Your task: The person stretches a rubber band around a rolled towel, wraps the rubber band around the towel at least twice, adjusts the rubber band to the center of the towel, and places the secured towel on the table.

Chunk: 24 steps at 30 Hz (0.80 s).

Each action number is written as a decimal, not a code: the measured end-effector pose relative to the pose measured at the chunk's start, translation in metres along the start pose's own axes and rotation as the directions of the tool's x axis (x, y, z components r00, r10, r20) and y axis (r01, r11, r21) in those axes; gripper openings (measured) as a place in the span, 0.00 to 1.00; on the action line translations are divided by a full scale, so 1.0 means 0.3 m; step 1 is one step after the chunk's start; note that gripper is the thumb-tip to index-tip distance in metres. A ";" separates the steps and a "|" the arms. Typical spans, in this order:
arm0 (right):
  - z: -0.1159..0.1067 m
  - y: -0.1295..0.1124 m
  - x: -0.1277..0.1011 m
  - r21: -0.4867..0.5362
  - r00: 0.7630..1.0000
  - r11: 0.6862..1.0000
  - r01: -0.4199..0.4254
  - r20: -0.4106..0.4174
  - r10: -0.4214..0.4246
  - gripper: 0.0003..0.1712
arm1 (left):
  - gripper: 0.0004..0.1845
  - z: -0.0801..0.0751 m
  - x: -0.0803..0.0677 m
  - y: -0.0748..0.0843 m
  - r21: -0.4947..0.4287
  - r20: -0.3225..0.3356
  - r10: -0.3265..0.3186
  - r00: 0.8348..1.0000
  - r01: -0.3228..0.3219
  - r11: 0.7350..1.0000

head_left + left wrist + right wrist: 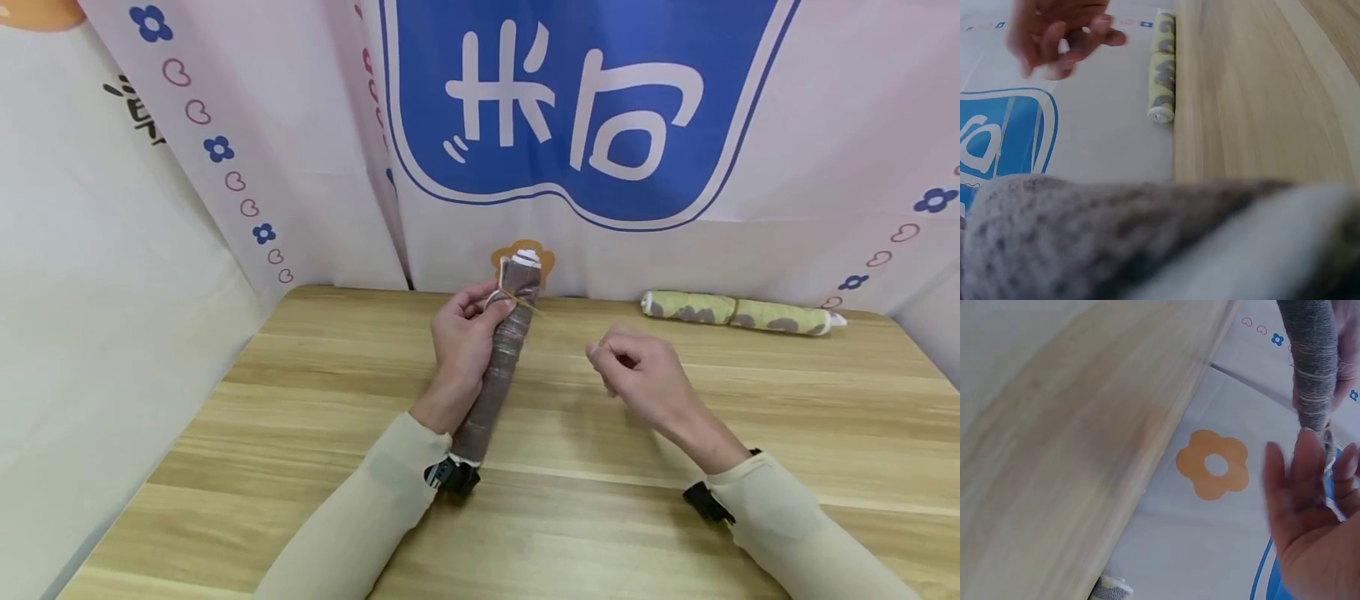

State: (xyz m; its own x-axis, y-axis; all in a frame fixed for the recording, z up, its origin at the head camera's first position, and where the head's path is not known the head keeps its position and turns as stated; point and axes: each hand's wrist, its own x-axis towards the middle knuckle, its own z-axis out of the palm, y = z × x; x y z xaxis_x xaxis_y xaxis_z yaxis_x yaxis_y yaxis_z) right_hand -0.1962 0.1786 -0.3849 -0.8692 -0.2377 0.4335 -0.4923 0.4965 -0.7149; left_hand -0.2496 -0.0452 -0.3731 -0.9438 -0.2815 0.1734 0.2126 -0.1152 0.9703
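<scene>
In the head view my left hand [465, 333] grips a brown-grey rolled cloth [498, 375] near its upper end, thumb across the front. The roll stands tilted above the table, its white lining showing at the ends. A thin yellowish rubber band [528, 306] crosses the roll by the left thumb and stretches rightward. My right hand [648, 375], fingers curled, pinches the far end of that band, which is too fine to follow fully. Close up, the roll [1072, 237] fills the lower left wrist view. Blur softens my right hand [1319, 519] in the right wrist view.
A yellow-and-grey rolled cloth [697, 312], banded round its middle, lies at the back right of the wooden table [300, 467]. Behind the table's back edge hangs a white printed sheet [315, 167] with a blue sign.
</scene>
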 end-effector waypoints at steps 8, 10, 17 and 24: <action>-0.005 -0.015 0.001 0.201 0.950 0.929 0.310 -0.104 -0.294 0.20 | 0.15 0.006 -0.009 -0.004 0.076 0.055 0.012 0.998 -0.016 0.997; -0.011 -0.022 0.002 0.256 0.950 0.915 0.313 -0.084 -0.301 0.19 | 0.15 0.009 -0.016 -0.005 0.090 0.087 0.018 0.996 -0.026 0.996; -0.034 -0.030 0.003 0.325 0.984 0.935 0.140 0.061 -0.169 0.15 | 0.16 0.009 -0.035 -0.002 0.124 0.164 0.095 0.982 -0.116 0.986; -0.067 -0.065 -0.004 0.323 0.984 0.941 0.096 0.112 -0.139 0.15 | 0.17 0.010 -0.037 -0.007 0.183 0.215 0.173 0.961 -0.214 0.960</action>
State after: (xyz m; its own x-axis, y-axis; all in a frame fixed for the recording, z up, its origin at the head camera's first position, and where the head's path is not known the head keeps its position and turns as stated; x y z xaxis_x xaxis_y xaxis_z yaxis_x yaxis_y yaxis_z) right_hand -0.1848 0.1860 -0.3604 -0.7919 -0.3960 0.4648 -0.5618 0.1745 -0.8086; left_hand -0.2402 -0.0389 -0.3765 -0.9247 -0.0853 0.3710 0.3597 0.1235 0.9249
